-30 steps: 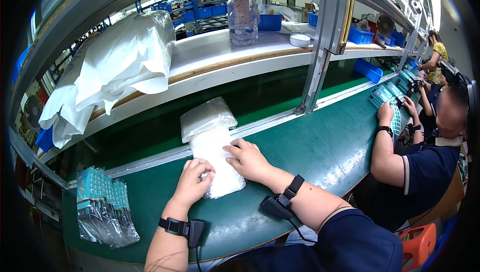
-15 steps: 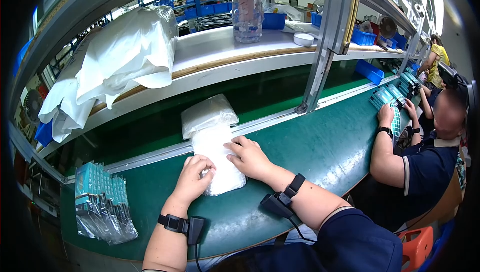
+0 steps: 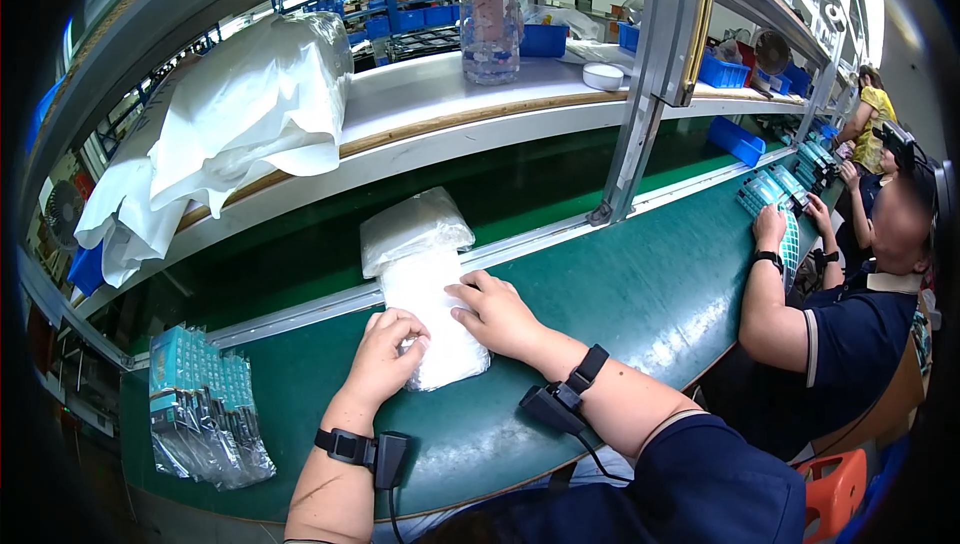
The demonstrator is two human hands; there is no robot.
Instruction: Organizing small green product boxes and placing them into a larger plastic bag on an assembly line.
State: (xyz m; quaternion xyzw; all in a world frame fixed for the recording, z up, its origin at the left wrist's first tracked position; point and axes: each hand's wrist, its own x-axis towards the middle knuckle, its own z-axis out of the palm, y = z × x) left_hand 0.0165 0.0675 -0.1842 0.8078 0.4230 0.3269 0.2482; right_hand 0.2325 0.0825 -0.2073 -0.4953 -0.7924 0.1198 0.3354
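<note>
Stack point(image 3: 450, 352), white and flat, is laid on the green counter point(image 3: 610, 294). Its left edge is met by the left hand point(image 3: 387, 352), fingers bent in, though whether anything's actually pinched can't be told. Its right side is touched by the right hand point(image 3: 503, 316), fingers kinda loosely spread, nothing clenched. A clear pack point(image 3: 415, 231) is seen right at the far end, and bagged teal packs point(image 3: 205, 404) are lined up off to the left.

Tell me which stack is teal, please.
The left stack, lying apart; the white stack at the left hand and the far stack beyond it show no teal.
</note>
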